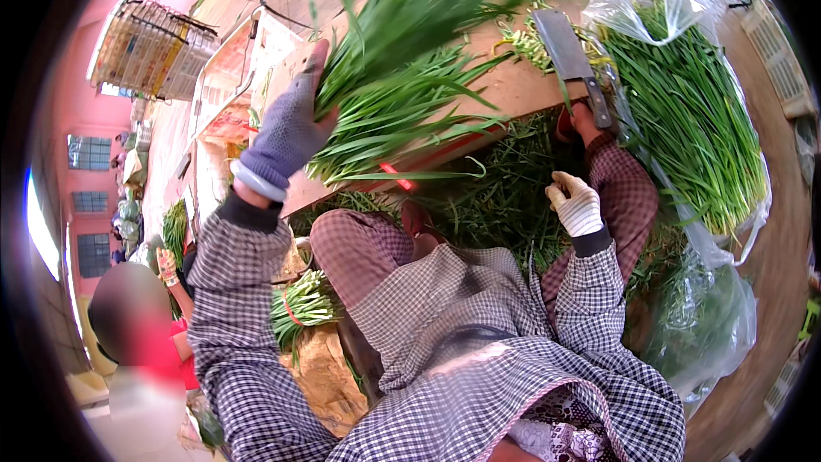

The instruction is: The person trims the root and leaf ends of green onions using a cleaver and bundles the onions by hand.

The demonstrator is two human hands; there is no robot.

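Note:
A bunch of garlic chives (pixel 419 21), smeared by motion, fans up over the low board. My left hand (pixel 286 128), in a purple glove with bare fingertips, grips it at its left side, thumb below and fingers above. More garlic chives (pixel 410 107) lie on the wooden board (pixel 505 90) beneath. My right hand (pixel 575 204), in a white glove with bare fingertips, hovers beside my right knee with fingers curled in and nothing showing in them. A cleaver (pixel 564 47) with a dark handle lies at the board's right end, above that hand.
A clear plastic bag (pixel 637 4) wraps a big heap of chives (pixel 684 111) on the right. Loose leaves (pixel 513 180) cover the ground beneath the board. A tied bundle (pixel 304 304) is by my left leg. Another person (pixel 137 334) sits at far left, near a crate (pixel 154 51).

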